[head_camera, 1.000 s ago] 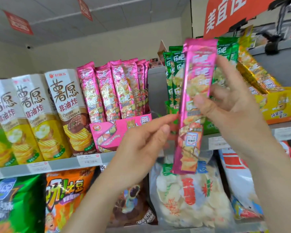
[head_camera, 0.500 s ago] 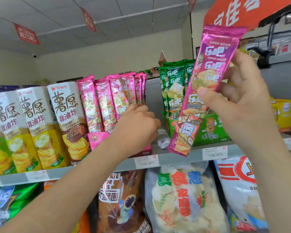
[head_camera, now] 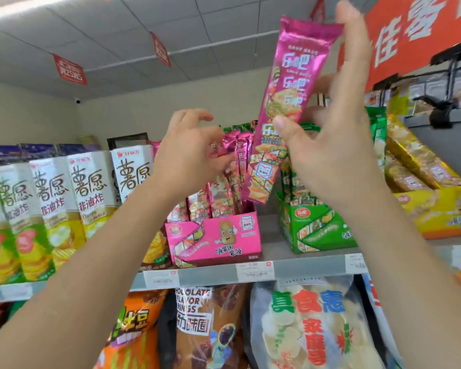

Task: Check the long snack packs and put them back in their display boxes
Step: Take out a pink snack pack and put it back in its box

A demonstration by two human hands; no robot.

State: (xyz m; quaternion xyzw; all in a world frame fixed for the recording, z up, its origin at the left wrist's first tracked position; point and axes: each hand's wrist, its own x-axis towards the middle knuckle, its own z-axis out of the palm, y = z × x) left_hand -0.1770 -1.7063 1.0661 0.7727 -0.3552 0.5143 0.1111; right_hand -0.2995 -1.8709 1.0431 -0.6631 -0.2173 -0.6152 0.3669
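Pack: pink, top tilted toward 1 o'clock, in the air at 1 o'clock from the pink box.
Right hand: grasps the pack mid-length (thumb in front).
Left hand: curled at the boxed packs' tops; grip unclear.
Green box: 3 o'clock of the pink box.
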